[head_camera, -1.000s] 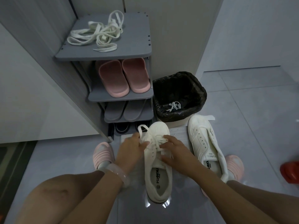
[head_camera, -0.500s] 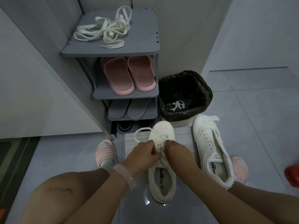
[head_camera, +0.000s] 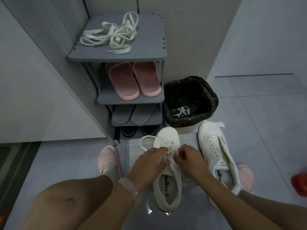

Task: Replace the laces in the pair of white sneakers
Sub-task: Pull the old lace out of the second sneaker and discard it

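Two hands at the laced sneaker [head_camera: 167,176] on the floor — left hand [head_camera: 147,165] and right hand [head_camera: 189,161] both curled on its old lace [head_camera: 167,154]. Best to slacken each crossing before pulling it through. Unlaced sneaker [head_camera: 216,153] just right; new laces [head_camera: 113,36] top the shoe rack [head_camera: 149,54] — a reach away. Bin [head_camera: 191,100] holds one discarded lace [head_camera: 182,111].

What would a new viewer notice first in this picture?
Both hands, left hand and right hand, work the lace of the white canvas sneaker on the floor at centre. Its laceless white twin sneaker lies to the right. A tangle of cream flat laces rests on the grey plastic rack.
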